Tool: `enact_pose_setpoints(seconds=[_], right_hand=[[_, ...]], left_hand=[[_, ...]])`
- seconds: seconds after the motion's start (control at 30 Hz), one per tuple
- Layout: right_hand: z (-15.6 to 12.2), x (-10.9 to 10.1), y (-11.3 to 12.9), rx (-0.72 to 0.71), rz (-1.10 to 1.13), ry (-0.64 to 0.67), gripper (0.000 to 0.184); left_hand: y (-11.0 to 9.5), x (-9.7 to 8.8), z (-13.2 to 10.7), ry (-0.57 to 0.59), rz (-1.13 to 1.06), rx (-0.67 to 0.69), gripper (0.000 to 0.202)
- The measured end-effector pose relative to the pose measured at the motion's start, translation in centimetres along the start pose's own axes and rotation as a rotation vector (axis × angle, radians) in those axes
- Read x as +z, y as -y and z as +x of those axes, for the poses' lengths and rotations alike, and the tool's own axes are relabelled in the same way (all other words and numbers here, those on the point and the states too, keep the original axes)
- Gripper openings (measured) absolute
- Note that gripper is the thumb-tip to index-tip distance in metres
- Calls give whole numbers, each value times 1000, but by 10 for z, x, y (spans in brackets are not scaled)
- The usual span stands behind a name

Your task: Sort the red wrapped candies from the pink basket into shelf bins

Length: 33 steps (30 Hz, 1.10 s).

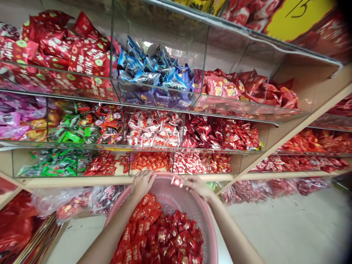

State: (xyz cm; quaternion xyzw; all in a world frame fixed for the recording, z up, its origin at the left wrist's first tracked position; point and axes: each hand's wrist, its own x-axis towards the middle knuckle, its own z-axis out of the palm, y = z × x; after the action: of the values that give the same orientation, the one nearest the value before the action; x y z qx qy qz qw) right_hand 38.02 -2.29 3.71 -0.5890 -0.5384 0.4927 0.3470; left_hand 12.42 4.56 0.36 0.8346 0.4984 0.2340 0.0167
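While the left hand point(142, 183) lies at the far rim of the pink basket point(170, 198), lower centre — whether clenched, I cannot tell — a red-and-white packet point(176, 182) sits below mid-frame, pinched by the right hand point(196, 185); light fingertip pressure should spare its wrapper.

The left hand point(141, 186) and right hand point(197, 186) are seen bare, with slender fingers point(190, 181); the left forearm point(110, 233) and right forearm point(233, 231) are likewise shown bare and slim, tapered toward the hands.
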Motion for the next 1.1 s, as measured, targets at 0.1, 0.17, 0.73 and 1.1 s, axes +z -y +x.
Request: enact_pose_setpoints(seconds=[0.1, 0.17, 0.73, 1.1], right_hand=[[9, 41, -32, 45, -51, 83, 27], [22, 63, -51, 59, -165, 91, 25], [37, 94, -51, 37, -842, -165, 14], [53, 0, 28, 172, -907, -501, 21]], left_hand=[[0, 1, 0, 2, 0, 7, 37], [0, 1, 0, 7, 1, 10, 37], [2, 2, -1, 17, 16, -2, 39], [3, 2, 0, 14, -51, -15, 40]])
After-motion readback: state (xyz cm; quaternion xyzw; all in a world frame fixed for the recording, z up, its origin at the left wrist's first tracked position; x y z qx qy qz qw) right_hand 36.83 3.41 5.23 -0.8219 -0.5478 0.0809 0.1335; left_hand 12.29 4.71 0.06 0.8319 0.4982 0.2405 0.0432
